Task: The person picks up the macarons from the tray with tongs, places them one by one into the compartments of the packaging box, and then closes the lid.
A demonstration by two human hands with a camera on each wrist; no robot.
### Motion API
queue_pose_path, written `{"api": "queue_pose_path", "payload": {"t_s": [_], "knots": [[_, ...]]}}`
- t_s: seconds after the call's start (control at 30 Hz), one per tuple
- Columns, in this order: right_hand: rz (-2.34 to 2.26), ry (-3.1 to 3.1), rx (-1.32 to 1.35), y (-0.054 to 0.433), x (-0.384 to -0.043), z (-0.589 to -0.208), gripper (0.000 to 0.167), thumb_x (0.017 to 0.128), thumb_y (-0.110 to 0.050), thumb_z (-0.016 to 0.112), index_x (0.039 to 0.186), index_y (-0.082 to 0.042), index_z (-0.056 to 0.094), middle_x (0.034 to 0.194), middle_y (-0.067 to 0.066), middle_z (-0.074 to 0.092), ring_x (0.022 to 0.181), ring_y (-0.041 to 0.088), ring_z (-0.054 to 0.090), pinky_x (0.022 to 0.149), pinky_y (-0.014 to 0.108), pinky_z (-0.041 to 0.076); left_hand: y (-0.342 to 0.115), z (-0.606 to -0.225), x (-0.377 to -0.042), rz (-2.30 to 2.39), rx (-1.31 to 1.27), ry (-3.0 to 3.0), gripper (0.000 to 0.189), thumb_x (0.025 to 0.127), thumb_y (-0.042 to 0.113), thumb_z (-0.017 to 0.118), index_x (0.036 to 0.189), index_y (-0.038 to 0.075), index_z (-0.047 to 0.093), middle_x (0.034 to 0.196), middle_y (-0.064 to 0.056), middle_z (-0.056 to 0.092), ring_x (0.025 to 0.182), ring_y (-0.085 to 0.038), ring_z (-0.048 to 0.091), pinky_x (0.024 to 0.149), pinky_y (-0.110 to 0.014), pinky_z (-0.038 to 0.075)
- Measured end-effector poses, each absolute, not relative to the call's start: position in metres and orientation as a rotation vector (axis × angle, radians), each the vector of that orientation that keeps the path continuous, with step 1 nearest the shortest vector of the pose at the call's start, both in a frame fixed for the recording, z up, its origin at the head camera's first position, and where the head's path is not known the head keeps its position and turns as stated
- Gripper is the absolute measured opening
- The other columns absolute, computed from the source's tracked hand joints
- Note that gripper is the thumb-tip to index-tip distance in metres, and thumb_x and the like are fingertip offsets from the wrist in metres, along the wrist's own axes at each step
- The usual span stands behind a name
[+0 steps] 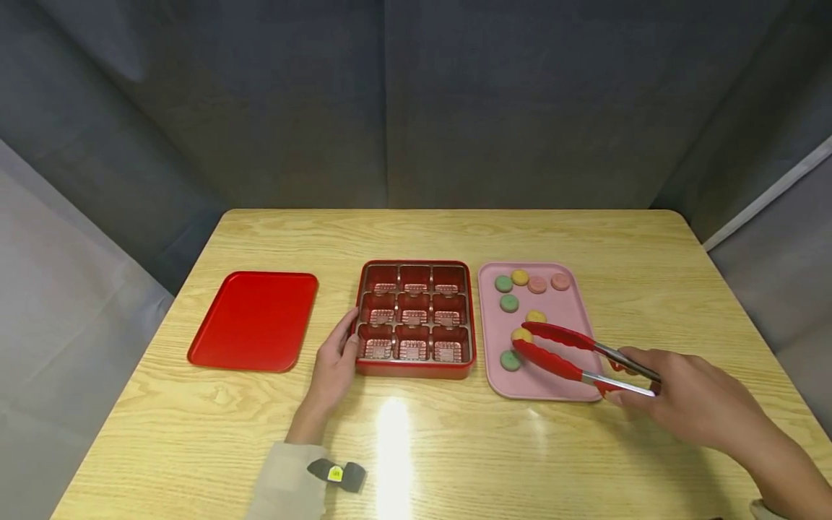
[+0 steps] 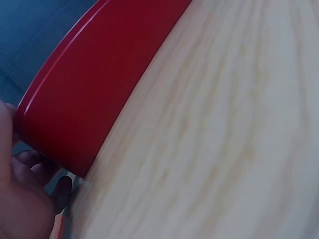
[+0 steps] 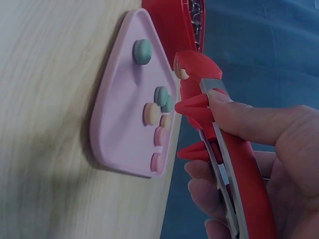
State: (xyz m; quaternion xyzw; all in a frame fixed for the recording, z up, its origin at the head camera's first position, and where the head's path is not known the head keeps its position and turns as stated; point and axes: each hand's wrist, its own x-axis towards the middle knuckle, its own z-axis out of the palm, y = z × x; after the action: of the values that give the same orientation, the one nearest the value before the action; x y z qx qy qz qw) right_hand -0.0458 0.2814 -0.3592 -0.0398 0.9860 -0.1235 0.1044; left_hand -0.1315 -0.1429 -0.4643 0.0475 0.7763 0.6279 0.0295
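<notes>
My left hand (image 1: 334,368) grips the near left corner of a red box (image 1: 416,370), its thumb at the rim; the left wrist view shows the fingers around the red wall (image 2: 99,74). Inside the box is a clear divider insert with several square compartments, all bare. My right hand (image 1: 698,401) holds red-tipped metal tongs (image 1: 552,359), pointed left over a pink tray (image 1: 552,388). Between the tong tips is a yellow macaron (image 3: 180,67), raised above the tray in the right wrist view. Green macarons (image 1: 509,303), yellow macarons (image 1: 519,277) and pink macarons (image 1: 560,282) lie on the tray.
A flat red lid (image 1: 253,321) lies left of the box on the wooden table (image 1: 195,433). The pink tray stands close beside the box's right side. Dark curtains (image 1: 390,108) hang behind the table's far edge.
</notes>
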Motion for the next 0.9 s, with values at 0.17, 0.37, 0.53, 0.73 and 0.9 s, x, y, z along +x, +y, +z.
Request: {"api": "queue_pose_path", "payload": {"t_s": [0.17, 0.37, 0.53, 0.73, 0.9], "knots": [[-0.377, 2.917, -0.134, 0.274, -0.051, -0.354, 0.071, 0.070, -0.055, 0.074, 0.124, -0.010, 0.061, 0.064, -0.003, 0.045, 0.057, 0.012, 0.039, 0.044, 0.028, 0.028, -0.145, -0.481, -0.136, 1.929, 0.171, 2.435, 0.047, 0.100, 0.006, 0.037, 0.147, 0.012, 0.033, 0.152, -0.010, 0.029, 0.137, -0.020, 0.031, 0.106, -0.030, 0.033], [-0.413, 2.913, -0.188, 0.264, -0.055, -0.352, 0.066, 0.073, -0.046, 0.077, 0.124, -0.008, 0.061, 0.066, -0.004, 0.048, 0.058, 0.012, 0.040, 0.045, 0.028, 0.030, -0.145, -0.483, -0.135, 1.930, 0.173, 2.457, 0.047, 0.101, 0.008, 0.037, 0.146, 0.016, 0.035, 0.152, -0.009, 0.031, 0.137, -0.020, 0.033, 0.106, -0.032, 0.034], [-0.425, 2.904, -0.206, 0.255, -0.059, -0.350, 0.064, 0.072, -0.040, 0.078, 0.123, -0.006, 0.060, 0.066, -0.003, 0.046, 0.058, 0.012, 0.040, 0.046, 0.028, 0.030, -0.145, -0.483, -0.135, 1.929, 0.159, 2.461, 0.047, 0.100, 0.007, 0.038, 0.146, 0.017, 0.035, 0.151, -0.009, 0.031, 0.136, -0.021, 0.034, 0.105, -0.033, 0.035], [-0.447, 2.912, -0.227, 0.246, -0.062, -0.348, 0.070, 0.072, -0.038, 0.079, 0.129, -0.004, 0.058, 0.065, -0.003, 0.045, 0.060, 0.014, 0.040, 0.048, 0.029, 0.029, -0.145, -0.483, -0.135, 1.931, 0.152, 2.450, 0.047, 0.100, 0.007, 0.037, 0.146, 0.017, 0.035, 0.152, -0.008, 0.030, 0.136, -0.021, 0.034, 0.105, -0.033, 0.036], [-0.476, 2.925, -0.276, 0.235, -0.065, -0.347, 0.060, 0.071, -0.034, 0.080, 0.122, -0.008, 0.062, 0.066, -0.004, 0.047, 0.061, 0.014, 0.041, 0.048, 0.029, 0.029, -0.145, -0.482, -0.135, 1.935, 0.163, 2.442, 0.047, 0.101, 0.007, 0.037, 0.147, 0.016, 0.034, 0.152, -0.009, 0.029, 0.137, -0.022, 0.033, 0.105, -0.033, 0.035]]}}
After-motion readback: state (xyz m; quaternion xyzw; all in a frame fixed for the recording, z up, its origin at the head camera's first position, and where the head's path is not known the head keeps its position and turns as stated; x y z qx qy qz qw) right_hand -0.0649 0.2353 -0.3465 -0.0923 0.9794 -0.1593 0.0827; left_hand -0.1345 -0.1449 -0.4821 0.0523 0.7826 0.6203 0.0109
